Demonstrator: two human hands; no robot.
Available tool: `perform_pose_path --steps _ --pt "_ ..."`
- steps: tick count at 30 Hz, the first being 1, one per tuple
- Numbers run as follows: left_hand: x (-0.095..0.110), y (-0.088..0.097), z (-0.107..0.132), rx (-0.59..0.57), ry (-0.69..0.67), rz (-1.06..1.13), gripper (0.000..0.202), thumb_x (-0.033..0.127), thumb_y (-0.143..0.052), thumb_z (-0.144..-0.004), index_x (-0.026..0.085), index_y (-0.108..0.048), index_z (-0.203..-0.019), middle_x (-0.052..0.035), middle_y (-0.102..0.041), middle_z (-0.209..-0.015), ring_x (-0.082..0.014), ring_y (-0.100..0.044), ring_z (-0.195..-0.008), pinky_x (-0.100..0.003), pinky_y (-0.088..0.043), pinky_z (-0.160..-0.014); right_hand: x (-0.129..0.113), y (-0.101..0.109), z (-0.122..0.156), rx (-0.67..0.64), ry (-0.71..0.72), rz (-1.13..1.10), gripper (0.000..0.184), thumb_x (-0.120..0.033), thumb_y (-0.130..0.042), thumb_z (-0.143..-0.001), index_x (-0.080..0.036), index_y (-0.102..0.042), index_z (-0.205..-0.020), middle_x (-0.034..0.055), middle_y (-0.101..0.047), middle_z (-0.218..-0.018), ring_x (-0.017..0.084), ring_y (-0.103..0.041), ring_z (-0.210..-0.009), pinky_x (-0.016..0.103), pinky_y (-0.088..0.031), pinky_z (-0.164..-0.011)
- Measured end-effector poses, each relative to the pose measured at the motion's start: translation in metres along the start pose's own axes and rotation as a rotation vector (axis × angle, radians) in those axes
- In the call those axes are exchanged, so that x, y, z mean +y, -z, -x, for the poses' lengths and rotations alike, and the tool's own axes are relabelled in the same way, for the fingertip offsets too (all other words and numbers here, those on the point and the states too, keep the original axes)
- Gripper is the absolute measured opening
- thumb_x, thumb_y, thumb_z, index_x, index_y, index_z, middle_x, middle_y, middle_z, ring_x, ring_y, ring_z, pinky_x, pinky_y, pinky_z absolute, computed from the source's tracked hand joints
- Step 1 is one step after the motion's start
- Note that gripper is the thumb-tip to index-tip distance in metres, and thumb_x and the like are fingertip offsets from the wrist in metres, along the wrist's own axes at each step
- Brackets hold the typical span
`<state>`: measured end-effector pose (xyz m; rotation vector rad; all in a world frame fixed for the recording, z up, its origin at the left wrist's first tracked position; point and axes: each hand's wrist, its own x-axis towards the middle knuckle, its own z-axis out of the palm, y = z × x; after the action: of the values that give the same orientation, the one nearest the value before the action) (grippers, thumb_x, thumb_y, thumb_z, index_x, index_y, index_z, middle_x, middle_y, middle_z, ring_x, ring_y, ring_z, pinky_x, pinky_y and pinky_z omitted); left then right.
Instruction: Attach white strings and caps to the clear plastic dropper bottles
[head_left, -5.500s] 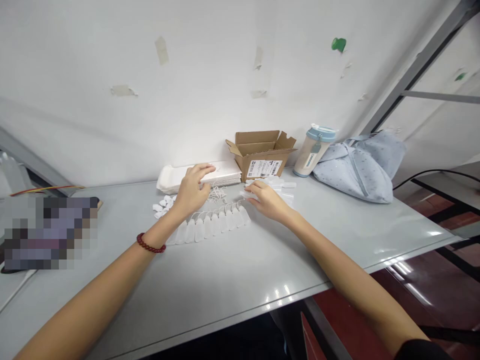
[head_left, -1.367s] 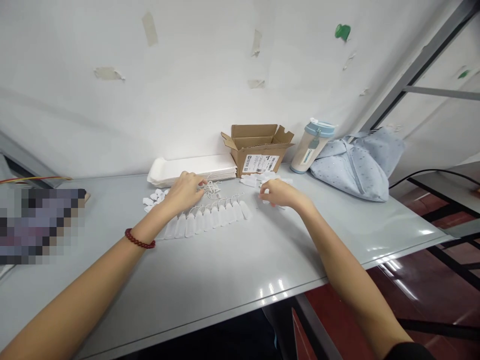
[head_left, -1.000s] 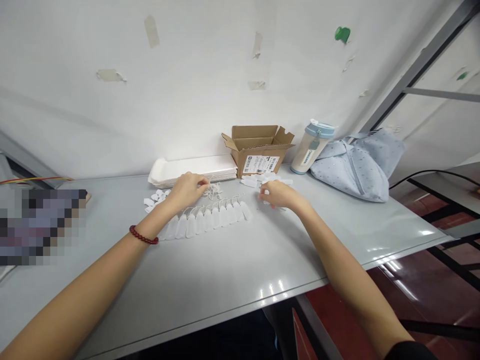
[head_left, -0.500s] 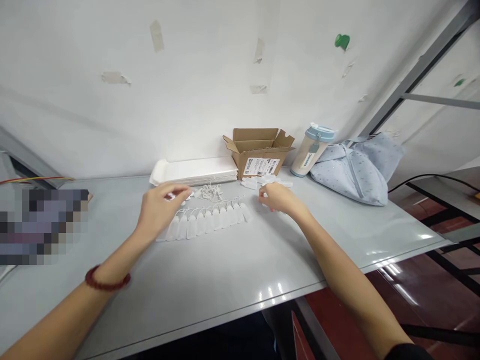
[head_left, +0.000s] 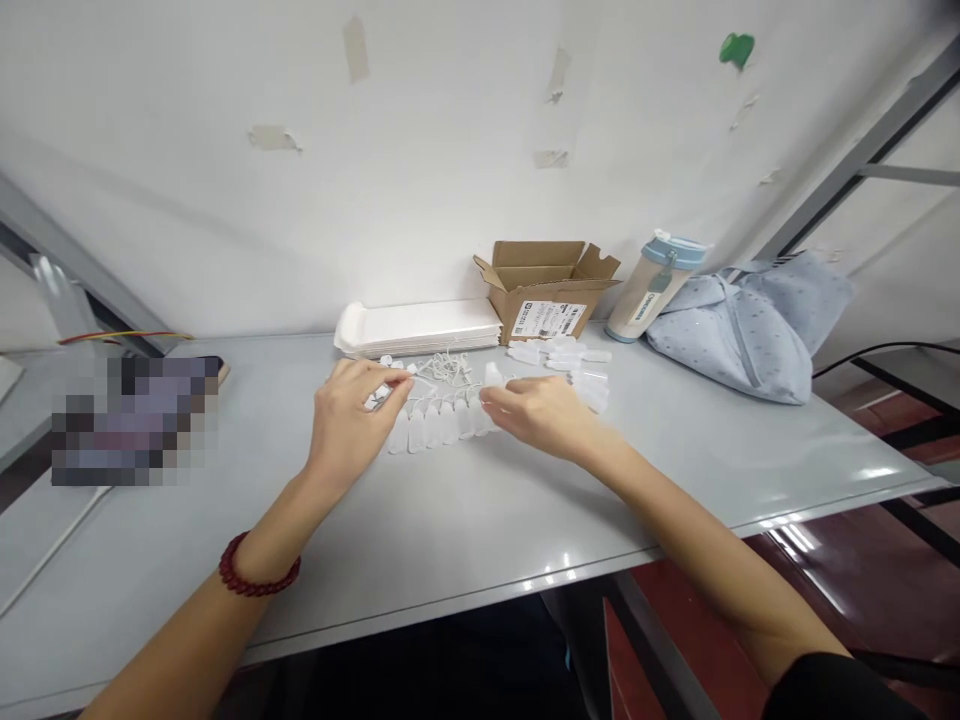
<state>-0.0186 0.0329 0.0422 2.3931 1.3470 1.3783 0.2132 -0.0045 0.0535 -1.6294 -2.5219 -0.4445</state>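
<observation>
My left hand [head_left: 356, 408] is closed in a pinch, thumb against forefinger, with what looks like a white string [head_left: 426, 384] at its tips. Between the fingers of my right hand [head_left: 536, 412] a translucent plastic tag [head_left: 493, 373] sticks up. Below and between both hands lies a row of similar tags with strings [head_left: 433, 427], partly covered by my fingers. Behind them is a tangled heap of white strings [head_left: 450, 368]. More loose plastic tags [head_left: 559, 351] lie beyond my right hand, and some small white pieces [head_left: 385, 362] show by my left fingers.
A stack of white trays or sleeves [head_left: 420, 325] lies along the wall beside an open cardboard box [head_left: 551, 305]. To the right stand a bottle with a blue lid [head_left: 649, 290] and a light blue fabric bag [head_left: 739, 335]. A pixelated item [head_left: 139, 420] lies on the left.
My right hand has come left from the loose tags to the row, now with a tag in its fingers. The left hand stays by the strings. The camera view has shifted.
</observation>
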Motion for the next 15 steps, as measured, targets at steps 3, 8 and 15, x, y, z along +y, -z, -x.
perform_pose_path --steps 3,8,15 --pt "0.0 0.0 0.001 -0.009 0.006 -0.009 0.013 0.024 -0.058 -0.083 0.022 -0.07 -0.078 -0.0006 -0.069 -0.078 -0.019 -0.059 -0.08 -0.032 -0.046 -0.073 -0.009 -0.005 0.003 0.196 0.228 -0.034 0.028 -0.021 -0.038 -0.092 -0.018 -0.063 -0.079 -0.001 -0.049 -0.055 0.01 -0.031 -0.049 0.027 -0.017 -0.049" --pt "0.002 0.0 0.002 -0.062 0.015 -0.005 0.012 0.023 -0.058 -0.083 0.022 -0.069 -0.079 -0.0009 -0.069 -0.077 -0.0199 -0.06 -0.082 -0.033 -0.046 -0.073 -0.023 -0.012 0.006 0.408 0.363 -0.079 0.028 -0.018 -0.04 -0.093 -0.018 -0.062 -0.076 -0.0027 -0.043 -0.053 0.01 -0.031 -0.05 0.026 -0.02 -0.05" --pt "0.01 0.0 0.005 -0.082 -0.001 0.019 0.012 0.023 -0.057 -0.083 0.023 -0.067 -0.078 -0.0003 -0.069 -0.079 -0.0196 -0.059 -0.081 -0.033 -0.046 -0.07 -0.029 -0.018 0.007 0.413 0.407 -0.109 0.027 -0.021 -0.04 -0.094 -0.02 -0.063 -0.08 -0.0032 -0.046 -0.053 0.01 -0.03 -0.049 0.026 -0.02 -0.05"
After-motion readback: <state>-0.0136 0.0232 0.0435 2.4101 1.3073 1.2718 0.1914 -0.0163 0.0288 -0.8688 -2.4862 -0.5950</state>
